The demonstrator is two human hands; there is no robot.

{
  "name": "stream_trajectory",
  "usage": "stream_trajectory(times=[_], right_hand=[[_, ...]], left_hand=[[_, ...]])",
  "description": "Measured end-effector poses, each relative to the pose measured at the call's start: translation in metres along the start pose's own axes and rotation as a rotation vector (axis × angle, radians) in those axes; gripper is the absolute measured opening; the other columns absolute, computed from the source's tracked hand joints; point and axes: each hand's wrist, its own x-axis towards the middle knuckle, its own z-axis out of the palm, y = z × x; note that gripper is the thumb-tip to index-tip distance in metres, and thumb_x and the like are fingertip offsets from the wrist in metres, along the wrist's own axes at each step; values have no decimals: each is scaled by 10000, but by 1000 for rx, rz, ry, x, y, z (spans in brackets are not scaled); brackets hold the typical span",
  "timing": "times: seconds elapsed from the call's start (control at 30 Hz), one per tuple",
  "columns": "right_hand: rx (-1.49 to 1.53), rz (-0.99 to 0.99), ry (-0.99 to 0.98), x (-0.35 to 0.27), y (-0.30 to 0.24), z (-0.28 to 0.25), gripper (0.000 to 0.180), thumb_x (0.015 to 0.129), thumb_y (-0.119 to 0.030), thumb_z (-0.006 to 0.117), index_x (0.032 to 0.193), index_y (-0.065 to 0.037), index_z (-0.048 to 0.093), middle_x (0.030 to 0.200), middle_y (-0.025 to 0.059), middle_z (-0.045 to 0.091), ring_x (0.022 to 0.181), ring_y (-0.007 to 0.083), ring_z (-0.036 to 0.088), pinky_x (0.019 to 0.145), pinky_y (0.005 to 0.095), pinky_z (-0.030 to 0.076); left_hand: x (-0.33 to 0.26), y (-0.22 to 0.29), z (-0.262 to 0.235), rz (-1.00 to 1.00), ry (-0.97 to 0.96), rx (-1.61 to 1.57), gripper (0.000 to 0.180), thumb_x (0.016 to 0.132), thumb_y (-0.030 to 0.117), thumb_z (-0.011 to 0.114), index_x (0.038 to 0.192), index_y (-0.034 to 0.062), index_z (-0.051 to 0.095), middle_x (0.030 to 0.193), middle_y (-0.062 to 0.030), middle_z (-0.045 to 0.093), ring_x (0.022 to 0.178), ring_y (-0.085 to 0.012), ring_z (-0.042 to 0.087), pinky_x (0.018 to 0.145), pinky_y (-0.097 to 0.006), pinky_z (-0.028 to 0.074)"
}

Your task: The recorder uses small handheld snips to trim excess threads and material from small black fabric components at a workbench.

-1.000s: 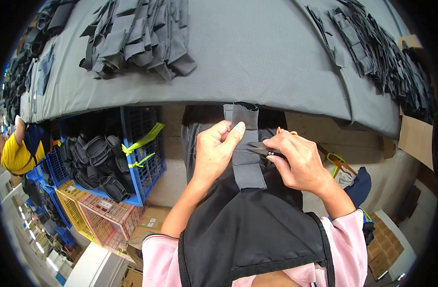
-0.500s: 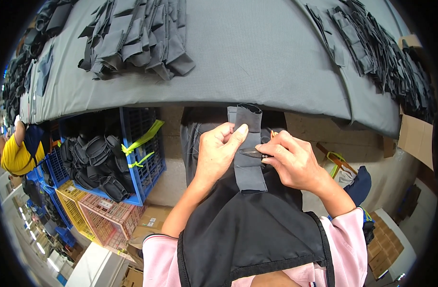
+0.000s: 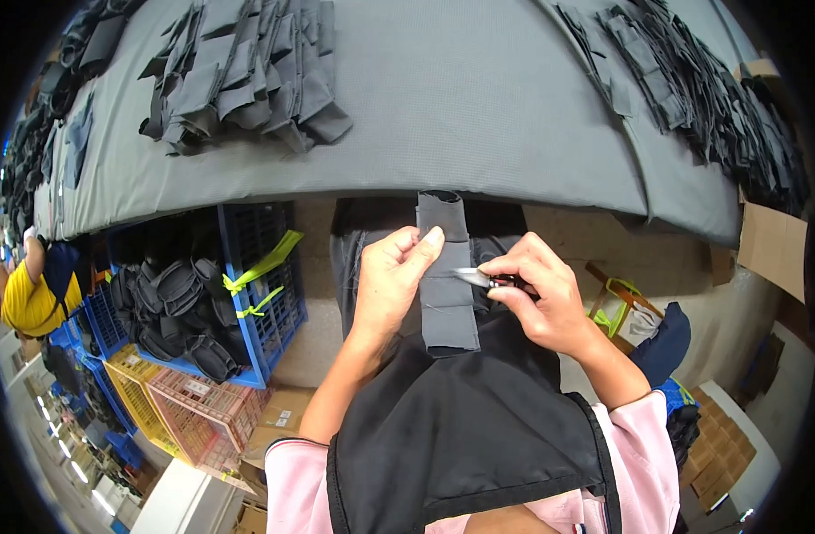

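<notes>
A dark grey fabric strip (image 3: 447,311) with crosswise seams hangs upright over my lap, its upper end near the table edge. My left hand (image 3: 390,283) pinches its left side between thumb and fingers. In my right hand (image 3: 543,294) is a pair of small thread snips (image 3: 470,277), its pale metal blade tips lying on or just over the strip by a crosswise seam. Part of the snips' handle is hidden by my fingers. A black apron (image 3: 452,427) covers my front and lap below the strip.
Ahead is a grey cloth-covered table (image 3: 479,107), with a pile of grey fabric pieces (image 3: 247,80) at left and another pile (image 3: 692,107) at right. Left stands a blue crate (image 3: 263,303) of black items, near a pink crate (image 3: 203,392). A person in yellow (image 3: 34,294) is far left.
The strip and both hands have shifted slightly left, and the strip hangs straighter. My right hand has turned the snips, so more of the bright blade shows.
</notes>
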Motion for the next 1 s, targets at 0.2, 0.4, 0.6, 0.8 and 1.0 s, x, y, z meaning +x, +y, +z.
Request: stream_trajectory(times=[0.2,0.4,0.6,0.8,1.0], right_hand=[[80,-5,153,-5,1,-3,244,733,18,664,973,-9,629,819,57,514,667,133,490,558,234,394],[356,145,71,-8,5,13,235,752,-14,671,980,6,621,843,45,494,716,113,499,574,236,407],[910,317,86,-11,14,19,178,851,-20,600,1021,31,591,932,31,445,718,72,508,527,176,403],[696,318,120,-18,3,2,204,810,7,598,1009,41,574,923,34,446,717,62,497,563,188,408],[181,92,62,-12,-12,1,396,637,60,679,1008,-52,597,771,11,418,622,91,401,536,230,357]], left_hand=[[0,-3,-4,-43,-35,-207,245,905,228,600,727,66,556,696,85,453,652,-10,341,579,-186,285],[-2,0,-3,-101,-114,-362,182,929,223,568,902,48,612,807,68,543,719,-12,439,652,-192,370],[-2,4,-1,-132,-168,-470,216,934,225,559,1015,33,616,916,30,605,772,-26,494,718,-201,406],[-1,1,-1,-5,-53,-327,218,921,244,582,961,36,629,857,43,587,763,-29,472,713,-189,379],[1,2,2,9,-55,-252,207,909,242,602,885,37,622,801,61,548,749,-21,438,687,-185,357]])
